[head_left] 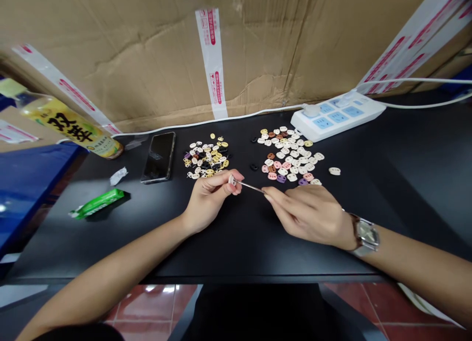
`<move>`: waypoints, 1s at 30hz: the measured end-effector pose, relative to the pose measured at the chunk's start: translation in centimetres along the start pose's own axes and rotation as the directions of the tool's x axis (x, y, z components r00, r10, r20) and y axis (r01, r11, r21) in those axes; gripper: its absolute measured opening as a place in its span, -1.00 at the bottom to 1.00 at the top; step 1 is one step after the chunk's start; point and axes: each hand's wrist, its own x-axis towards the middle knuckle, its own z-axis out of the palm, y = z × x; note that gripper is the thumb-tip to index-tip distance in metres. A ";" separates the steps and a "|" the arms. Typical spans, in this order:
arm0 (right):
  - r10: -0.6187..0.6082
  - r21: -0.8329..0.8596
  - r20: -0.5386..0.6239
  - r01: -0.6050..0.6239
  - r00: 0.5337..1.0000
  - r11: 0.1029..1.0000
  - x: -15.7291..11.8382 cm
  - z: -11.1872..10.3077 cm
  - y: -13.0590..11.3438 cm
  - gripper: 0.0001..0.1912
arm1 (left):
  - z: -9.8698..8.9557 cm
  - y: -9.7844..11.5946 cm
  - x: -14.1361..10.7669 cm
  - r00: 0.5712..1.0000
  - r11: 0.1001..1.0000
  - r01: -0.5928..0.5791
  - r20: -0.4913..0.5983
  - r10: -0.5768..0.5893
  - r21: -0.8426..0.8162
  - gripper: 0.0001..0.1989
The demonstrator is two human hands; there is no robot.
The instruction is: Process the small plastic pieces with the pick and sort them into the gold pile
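Between the thumb and fingertips of my left hand [206,198] is a small white two-holed piece [231,180], like a cord-lock button. My right hand [311,213], with a watch [367,234] on its wrist, grips a thin metal rod-like tool [250,186]. The tool's tip meets the white piece; whether it goes into a hole is too small to tell. Just beyond my left hand lies a heap of small pieces [216,159] in white, yellow, black and purple. Past my right hand spread larger two-holed pieces [303,160], mostly white, some pink, brown and purple.
A white power strip [337,115] with plugs and a cable stands at the back right. On the left are a phone [159,157], a green wrapper [99,203], a crumpled white scrap [118,176] and a drink bottle [70,122]. Taped cardboard [155,55] lines the back of the black table [221,255].
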 end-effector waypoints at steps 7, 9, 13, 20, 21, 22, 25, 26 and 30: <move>0.161 0.064 0.014 -0.162 0.987 0.985 0.5 0.1 -1.3 -0.83 | 0.7 0.2 -0.3 0.996 0.997 0.030 -0.078 -0.036 -0.069 -0.82; 0.311 0.159 0.052 -0.316 0.949 0.936 0.7 0.0 -1.5 -0.84 | 0.6 0.1 -0.3 0.997 0.998 0.028 -0.070 -0.032 -0.061 -0.83; -0.057 -0.098 0.047 0.062 0.997 0.993 0.5 -0.1 -0.9 -0.78 | 0.5 -0.1 -0.3 0.996 0.999 0.037 -0.078 -0.038 -0.008 -0.81; 0.086 -0.068 0.066 -0.082 0.994 0.994 0.8 -0.1 -1.5 -0.78 | 0.4 -0.1 -0.3 0.996 0.999 0.049 -0.068 -0.051 -0.023 -0.82; 0.168 -0.015 0.066 -0.168 0.983 0.986 0.8 -0.1 -1.5 -0.79 | 0.4 -0.1 -0.3 0.997 0.998 0.049 -0.064 -0.051 -0.027 -0.83; 0.189 -0.001 0.069 -0.189 0.980 0.982 0.9 0.0 -1.5 -0.79 | 0.4 -0.1 -0.2 0.997 0.998 0.053 -0.063 -0.055 -0.025 -0.84; -0.069 -0.170 0.090 0.084 0.993 0.982 0.9 -0.1 -1.3 -0.74 | 0.4 -0.1 -0.2 0.995 0.998 0.070 -0.072 -0.070 -0.008 -0.80; -0.167 -0.238 0.118 0.191 0.979 0.952 0.8 -0.2 -1.2 -0.73 | 0.4 -0.1 -0.2 0.994 0.997 0.075 -0.075 -0.074 -0.002 -0.79; -0.252 -0.290 0.167 0.292 0.953 0.912 0.7 -0.5 -0.9 -0.72 | 0.3 -0.2 -0.3 0.996 0.998 0.065 -0.069 -0.064 0.022 -0.80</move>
